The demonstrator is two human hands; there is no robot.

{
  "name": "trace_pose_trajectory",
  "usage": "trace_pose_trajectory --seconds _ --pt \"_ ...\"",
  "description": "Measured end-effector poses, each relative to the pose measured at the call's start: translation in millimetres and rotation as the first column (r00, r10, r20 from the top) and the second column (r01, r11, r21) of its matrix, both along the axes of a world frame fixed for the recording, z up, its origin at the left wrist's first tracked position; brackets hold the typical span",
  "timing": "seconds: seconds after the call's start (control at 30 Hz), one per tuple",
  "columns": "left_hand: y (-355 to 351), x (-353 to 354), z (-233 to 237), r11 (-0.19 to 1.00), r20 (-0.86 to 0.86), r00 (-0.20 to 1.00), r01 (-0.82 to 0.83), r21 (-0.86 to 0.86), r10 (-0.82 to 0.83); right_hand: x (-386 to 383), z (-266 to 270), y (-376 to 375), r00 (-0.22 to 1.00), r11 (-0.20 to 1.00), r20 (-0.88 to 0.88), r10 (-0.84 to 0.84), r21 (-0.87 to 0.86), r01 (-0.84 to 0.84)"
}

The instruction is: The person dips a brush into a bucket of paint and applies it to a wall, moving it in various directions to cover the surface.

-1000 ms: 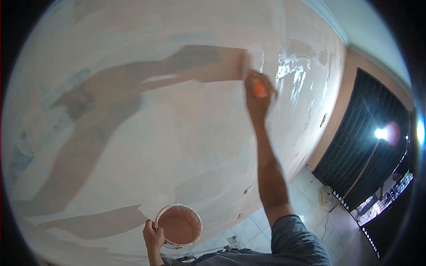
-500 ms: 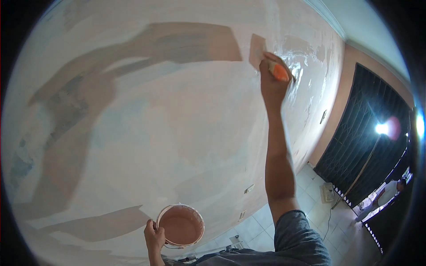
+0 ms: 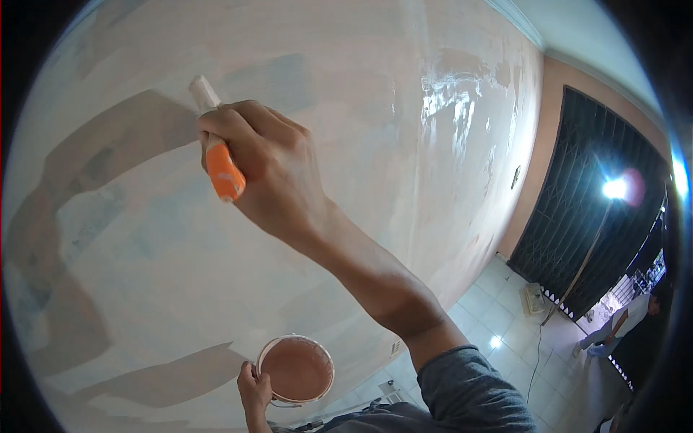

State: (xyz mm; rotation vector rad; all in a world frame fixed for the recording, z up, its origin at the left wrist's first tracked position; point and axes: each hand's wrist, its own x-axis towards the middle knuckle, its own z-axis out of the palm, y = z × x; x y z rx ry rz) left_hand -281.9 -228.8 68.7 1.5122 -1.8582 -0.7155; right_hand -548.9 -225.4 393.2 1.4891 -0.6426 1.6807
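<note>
At the upper left of centre, my right hand (image 3: 271,166) is wrapped round a brush (image 3: 227,177) with an orange handle end. Its pale head points up and left, against or close to the wall (image 3: 325,195); the exact contact cannot be made out. Low in the view, my left hand (image 3: 255,390) grips the rim of a round bucket (image 3: 294,369) holding pinkish-brown paint. The wall is pinkish with grey-blue patches, and a wet, shiny area shows at its upper right. Shadows of my arm and the bucket fall on the wall.
A dark folding gate (image 3: 570,187) stands at the right, with a bright lamp (image 3: 615,189) on a pole before it. A person (image 3: 624,321) in a light top is near the gate opening. A pale tray (image 3: 533,299) and a cable lie on the tiled floor (image 3: 498,317).
My right hand has swept left across the wall with the brush, from the upper right to the upper left. My left hand and the bucket have barely moved. The person by the gate has shifted slightly.
</note>
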Motion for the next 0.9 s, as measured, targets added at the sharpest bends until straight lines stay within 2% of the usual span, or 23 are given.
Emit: trace_pose_trajectory --seconds 0.03,0.1,0.2,0.3,0.37,0.53,0.6,0.63,0.7,0.77,0.83,0.87,0.9 --pt "2.3 0.7 2.0 1.000 0.004 1.000 -0.002 -0.001 0.002 3.2 0.3 3.7 0.999 0.998 -0.010 0.052 -0.032 -0.053" --pt "9.1 0.5 8.2 1.000 -0.042 0.999 -0.005 0.009 0.005 -28.2 1.0 5.1 0.999 0.996 0.042 -0.012 -0.091 0.015" --pt "15.3 -2.7 13.1 0.999 -0.057 0.997 -0.045 0.007 0.045 -107.4 5.8 0.6 0.967 0.999 0.254 0.019 -0.044 -0.008" --pt "10.6 -3.6 10.4 0.997 -0.025 0.997 -0.066 0.041 0.067 -168.3 16.0 14.5 0.885 0.975 0.411 -0.218 0.050 0.217" --pt "8.6 -6.0 9.8 0.996 -0.018 0.997 -0.077 0.036 0.078 -190.0 21.3 16.8 0.842 0.936 0.418 -0.340 0.064 0.347" --pt "5.3 -8.6 4.1 0.995 0.031 0.995 -0.096 0.026 0.095 -208.9 25.5 8.5 0.809 0.925 0.449 -0.380 0.163 0.344" --pt "6.2 -6.9 1.9 0.995 0.021 0.995 -0.096 0.011 0.096 -201.6 28.1 -0.1 0.836 0.892 0.321 -0.445 0.081 0.444" --pt "6.9 -6.0 0.7 0.995 0.024 0.995 -0.098 0.011 0.097 -196.8 26.3 -4.5 0.835 0.893 0.324 -0.444 0.083 0.443" --pt "6.7 -3.9 -1.5 0.992 -0.028 0.993 -0.113 0.050 0.115 -160.6 25.9 -11.8 0.895 0.923 0.233 -0.382 0.036 0.384" --pt "7.4 -4.8 4.2 0.994 -0.016 0.995 -0.101 0.041 0.102 -120.9 23.2 -34.0 0.931 0.929 0.126 -0.344 -0.096 0.356" --pt "6.8 -5.8 6.0 0.996 0.001 0.997 -0.081 0.034 0.081 -66.5 15.4 -32.3 0.962 0.962 -0.015 -0.272 -0.013 0.272" --pt "5.4 -5.8 6.3 0.996 0.011 0.997 -0.075 0.040 0.075 -38.0 14.1 -26.3 0.966 0.971 -0.105 -0.237 -0.039 0.234" --pt "2.9 -5.5 6.5 0.997 0.022 0.997 -0.068 0.045 0.067 -11.3 7.9 -23.8 0.981 0.991 -0.141 -0.135 -0.014 0.134"
